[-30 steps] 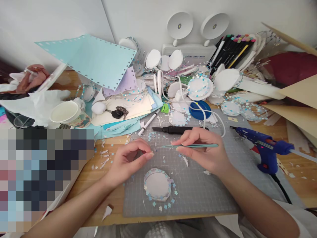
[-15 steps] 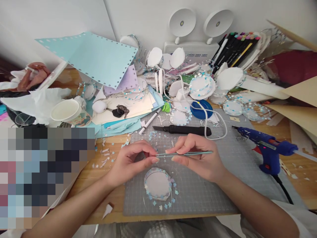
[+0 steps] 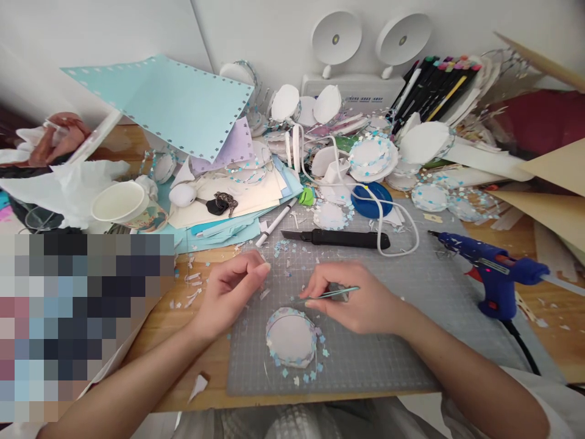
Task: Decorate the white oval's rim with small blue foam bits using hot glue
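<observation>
My right hand [image 3: 354,299] is closed around a pair of slim teal tweezers [image 3: 340,292], their tips pointing left just above a white paper disc [image 3: 292,339]. The disc lies flat on the grey cutting mat [image 3: 375,366], ringed with small blue and white paper flowers. To the left, my left hand [image 3: 235,289] is raised with fingers curled and thumb pressed against them. Whether anything small sits in that pinch cannot be seen. Tiny loose flowers [image 3: 283,247] are scattered on the mat beyond my hands.
A black utility knife [image 3: 338,238] lies behind my hands. At the right stands a blue glue gun [image 3: 496,274] with its cord. Flower-trimmed discs [image 3: 372,155], a white cable [image 3: 414,228], a paper cup [image 3: 128,207] and stacked coloured paper [image 3: 228,228] crowd the back.
My hands have drawn apart. The left fingers have left the tweezers' tips and moved left and up; my right hand has lowered the tweezers slightly toward the disc.
</observation>
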Action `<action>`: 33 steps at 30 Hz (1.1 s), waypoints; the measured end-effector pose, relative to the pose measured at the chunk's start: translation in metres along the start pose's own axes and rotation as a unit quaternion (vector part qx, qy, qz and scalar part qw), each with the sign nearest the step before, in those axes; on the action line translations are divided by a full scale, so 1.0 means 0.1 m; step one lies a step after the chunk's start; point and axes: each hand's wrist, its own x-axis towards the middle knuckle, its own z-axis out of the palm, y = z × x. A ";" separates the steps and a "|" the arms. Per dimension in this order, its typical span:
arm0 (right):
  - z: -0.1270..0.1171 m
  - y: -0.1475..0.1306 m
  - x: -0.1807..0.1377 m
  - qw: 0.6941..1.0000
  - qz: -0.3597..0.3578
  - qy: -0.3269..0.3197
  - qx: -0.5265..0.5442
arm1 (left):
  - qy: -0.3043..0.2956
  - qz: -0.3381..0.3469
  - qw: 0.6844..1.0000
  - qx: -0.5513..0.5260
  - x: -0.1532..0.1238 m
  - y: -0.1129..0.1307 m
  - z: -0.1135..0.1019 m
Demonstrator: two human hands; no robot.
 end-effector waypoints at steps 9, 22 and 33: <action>-0.03 -0.04 0.01 0.998 -0.006 0.068 0.012 | 0.024 -0.025 0.999 -0.011 0.00 0.05 0.03; -0.05 -0.04 0.01 0.996 -0.040 0.082 0.007 | 0.039 -0.064 0.997 0.005 -0.04 0.05 0.03; 0.01 -0.03 -0.07 0.972 -0.122 0.187 0.073 | -0.067 -0.073 0.993 0.066 -0.05 0.08 0.05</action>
